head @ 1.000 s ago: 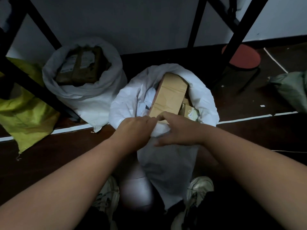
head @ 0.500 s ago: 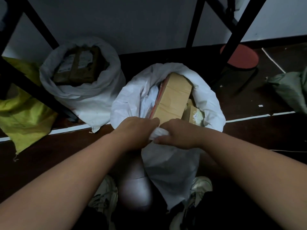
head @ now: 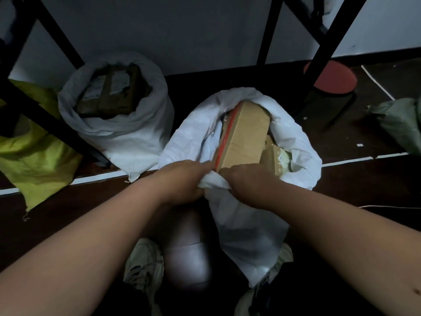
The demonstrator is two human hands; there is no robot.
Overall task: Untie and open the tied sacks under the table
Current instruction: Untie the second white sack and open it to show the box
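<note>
White woven plastic sack (head: 246,226): your left hand (head: 182,181) and right hand (head: 248,181) both grasp its near rim; carton labels are unreadable.

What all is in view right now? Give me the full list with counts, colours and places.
near sack: 1, white, centre, mouth open
brown box: 1, red edge, inside near sack
small box: 1, tan, right of brown box
far sack: 1, white, back left, open, dark parcel inside
yellow sack: 1, far left
green sack: 1, far right
stool: 1, red top, back right
table legs: black, overhead
shoes: 2, pale, bottom
left hand: grips near rim
right hand: grips near rim
</note>
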